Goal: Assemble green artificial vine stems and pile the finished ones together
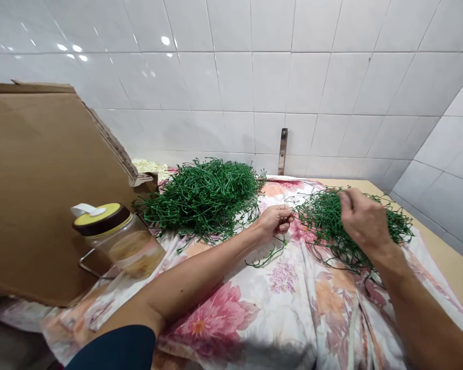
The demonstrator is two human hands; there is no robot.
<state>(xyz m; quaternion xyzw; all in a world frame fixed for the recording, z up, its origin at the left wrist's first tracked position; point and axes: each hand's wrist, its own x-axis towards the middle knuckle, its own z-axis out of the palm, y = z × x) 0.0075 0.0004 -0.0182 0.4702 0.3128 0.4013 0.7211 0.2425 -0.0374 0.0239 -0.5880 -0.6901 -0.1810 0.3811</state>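
A big heap of thin green plastic stems (212, 198) lies on the floral cloth (289, 313), left of centre. A smaller pile of the same stems (327, 218) is on the right. Between the two, my left hand (275, 220) is closed in a pinch on a thin green stem at its fingertips. Just below that hand, a few loose stems (268, 257) rest on the cloth. My right hand (362, 218) is over the smaller pile with its fingers curled down at the stems; its fingertips are mostly hidden.
At the left a large cardboard box (42, 190) stands beside a clear jar with a yellow lid (129, 246). Behind the big heap are pale yellow pieces (150, 167). A metal strip (283, 151) is against the tiled wall (235, 82). Bare table edge (447, 252) shows at right.
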